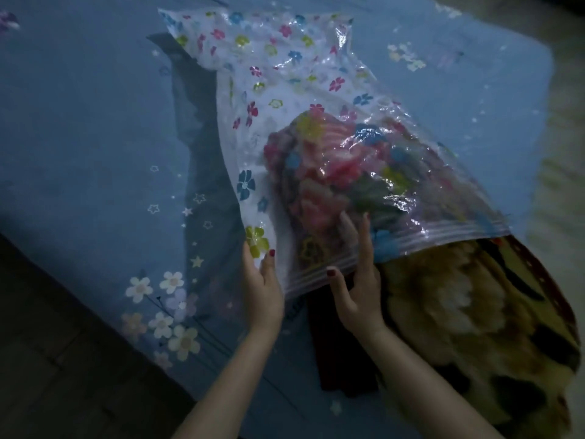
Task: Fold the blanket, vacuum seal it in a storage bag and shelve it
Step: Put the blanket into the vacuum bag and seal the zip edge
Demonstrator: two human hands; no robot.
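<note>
A clear storage bag [285,68] printed with coloured flowers lies slanted on the bed, its zip opening toward me. A folded plush blanket [468,315], brown and yellow with dark patches, is partly inside. Its pink-patterned end shows through the plastic, and the rest sticks out of the opening at the lower right. My left hand [262,289] grips the bag's near left edge, thumb on top. My right hand [357,296] holds the zip strip at the middle of the opening, thumb under it and fingers over the plastic.
A blue bedsheet [95,122] with stars and white flowers covers the bed. The bed's edge runs diagonally at the lower left, with dark floor [47,359] beyond it. A dark red cloth [342,350] lies beneath the opening, between my forearms.
</note>
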